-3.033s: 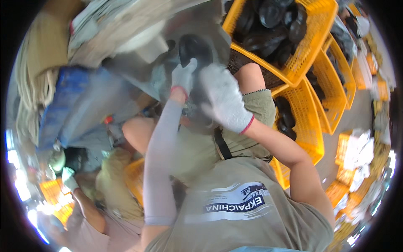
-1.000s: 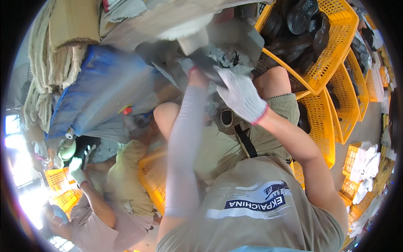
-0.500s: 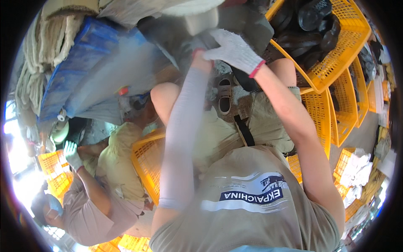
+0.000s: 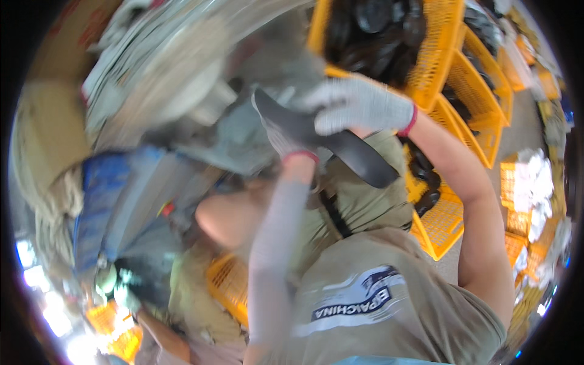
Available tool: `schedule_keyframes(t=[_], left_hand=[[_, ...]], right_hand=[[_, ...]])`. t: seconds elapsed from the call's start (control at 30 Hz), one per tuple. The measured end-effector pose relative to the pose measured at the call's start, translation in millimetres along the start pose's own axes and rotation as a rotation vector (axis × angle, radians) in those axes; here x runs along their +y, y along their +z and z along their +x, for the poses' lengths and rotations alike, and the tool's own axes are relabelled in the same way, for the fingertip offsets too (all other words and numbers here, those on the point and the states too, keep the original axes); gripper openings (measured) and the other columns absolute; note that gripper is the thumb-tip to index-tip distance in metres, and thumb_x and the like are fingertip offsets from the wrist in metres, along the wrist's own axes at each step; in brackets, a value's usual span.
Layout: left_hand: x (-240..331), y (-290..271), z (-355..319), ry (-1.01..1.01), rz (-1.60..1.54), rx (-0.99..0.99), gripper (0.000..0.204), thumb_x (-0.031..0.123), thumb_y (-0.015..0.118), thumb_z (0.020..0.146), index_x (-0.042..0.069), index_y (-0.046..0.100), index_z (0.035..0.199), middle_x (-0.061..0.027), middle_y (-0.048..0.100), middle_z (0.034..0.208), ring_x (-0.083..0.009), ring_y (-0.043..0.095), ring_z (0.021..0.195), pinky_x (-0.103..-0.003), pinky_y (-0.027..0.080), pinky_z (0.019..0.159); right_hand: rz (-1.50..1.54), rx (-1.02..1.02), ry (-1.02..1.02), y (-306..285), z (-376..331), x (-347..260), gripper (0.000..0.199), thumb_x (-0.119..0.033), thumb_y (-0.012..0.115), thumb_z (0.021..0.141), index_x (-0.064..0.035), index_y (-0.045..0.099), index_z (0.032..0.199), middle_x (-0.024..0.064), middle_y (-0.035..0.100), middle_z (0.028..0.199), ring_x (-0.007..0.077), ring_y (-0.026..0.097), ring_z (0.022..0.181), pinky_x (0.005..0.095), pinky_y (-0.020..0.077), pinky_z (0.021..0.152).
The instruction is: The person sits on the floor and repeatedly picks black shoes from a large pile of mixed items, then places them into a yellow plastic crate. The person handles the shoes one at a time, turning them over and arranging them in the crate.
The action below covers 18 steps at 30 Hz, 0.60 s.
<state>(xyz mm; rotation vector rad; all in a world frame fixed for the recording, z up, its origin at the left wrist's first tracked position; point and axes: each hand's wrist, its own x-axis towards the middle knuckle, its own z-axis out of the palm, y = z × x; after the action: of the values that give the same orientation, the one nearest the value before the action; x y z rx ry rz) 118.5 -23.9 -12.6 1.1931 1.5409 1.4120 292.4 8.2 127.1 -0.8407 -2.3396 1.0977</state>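
Observation:
A dark grey, smooth shoe sole (image 4: 368, 163) slants across in front of me, over my lap. My left hand (image 4: 274, 131), in a whitish knit glove with a red cuff, holds its far left end from beneath; part of that hand is hidden behind the sole. From the right, my right hand (image 4: 365, 106), gloved the same way, curls its fingers over the sole's middle. Motion smears the right fingers somewhat. Beyond the hands is a pale, blurred cylindrical part (image 4: 213, 103) against a grey surface.
Yellow crates stand at my right; the far crate (image 4: 435, 55) contains several black, shoe-like pieces (image 4: 374, 39). Another crate (image 4: 444, 225) is beside my leg. A blue panel (image 4: 109, 198) stands at left, below piled cloth (image 4: 45, 140). A co-worker's gloved hand (image 4: 126, 296) shows at lower left.
My hands have come away from the pale cylindrical part and lower, toward my lap. The sole now shows clearly between them. The whole view has turned, shifting the crates leftward.

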Motion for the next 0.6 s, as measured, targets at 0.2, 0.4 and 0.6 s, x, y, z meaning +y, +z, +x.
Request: schedule_keyframes(t=[0.2,0.4,0.6], left_hand=[[80.2,142.4,-76.6,-0.923,-0.828,-0.372,0.036,0.028,0.049,0.118,0.004,0.063,0.141,-0.0121,0.063,0.141,-0.0236,0.063,0.128,-0.041,0.052,0.109],[25.2,59.0,-19.7,-0.608,-0.629,-0.307,0.055,0.041,0.046,0.120,-0.006,0.060,0.146,-0.0157,0.076,0.121,-0.0255,0.075,0.104,-0.039,0.061,0.098],[36.2,59.7,45.1,-0.777,-0.816,-0.464,0.083,0.061,0.046,0.115,-0.012,0.051,0.153,-0.0213,0.074,0.123,-0.0300,0.075,0.111,-0.047,0.061,0.104]], right_hand=[[-0.795,0.810,0.536,-191.3,22.6,206.3,0.053,-0.046,0.074,0.095,0.0013,0.066,0.118,0.0254,0.078,0.115,0.0474,0.072,0.116,0.0514,0.0563,0.103],[-0.317,1.023,0.872,-201.0,8.8,358.8,0.064,-0.048,0.084,0.085,0.0047,0.074,0.119,0.0281,0.077,0.118,0.0446,0.072,0.120,0.0476,0.0569,0.102],[-0.170,1.002,0.540,-142.1,-82.1,193.2,0.029,-0.010,0.079,0.097,0.0001,0.077,0.123,0.0055,0.075,0.112,0.0146,0.069,0.101,0.0286,0.0544,0.091]])
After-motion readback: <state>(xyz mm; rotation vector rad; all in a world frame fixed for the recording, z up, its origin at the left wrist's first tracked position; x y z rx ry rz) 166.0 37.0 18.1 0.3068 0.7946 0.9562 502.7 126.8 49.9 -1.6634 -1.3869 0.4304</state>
